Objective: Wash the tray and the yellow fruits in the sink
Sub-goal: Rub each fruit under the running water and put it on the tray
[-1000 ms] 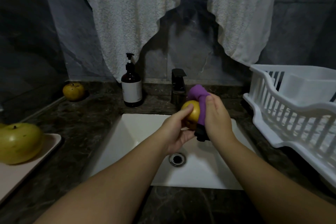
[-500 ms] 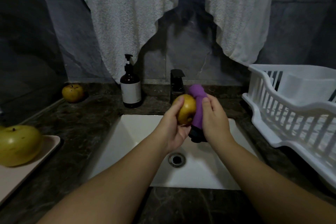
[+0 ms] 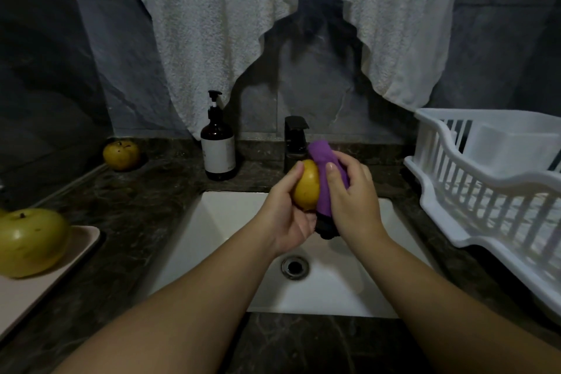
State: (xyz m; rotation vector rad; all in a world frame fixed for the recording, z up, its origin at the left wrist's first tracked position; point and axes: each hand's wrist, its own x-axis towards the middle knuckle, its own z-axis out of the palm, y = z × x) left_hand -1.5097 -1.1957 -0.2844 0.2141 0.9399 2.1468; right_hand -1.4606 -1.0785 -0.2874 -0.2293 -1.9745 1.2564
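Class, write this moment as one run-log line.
left hand: holds yellow fruit | right hand: rubs it with purple cloth | over sink

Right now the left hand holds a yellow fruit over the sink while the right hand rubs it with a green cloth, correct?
Not quite: the cloth is purple, not green, as the head view shows. The rest holds: the left hand holds the yellow fruit over the sink while the right hand rubs it with that cloth.
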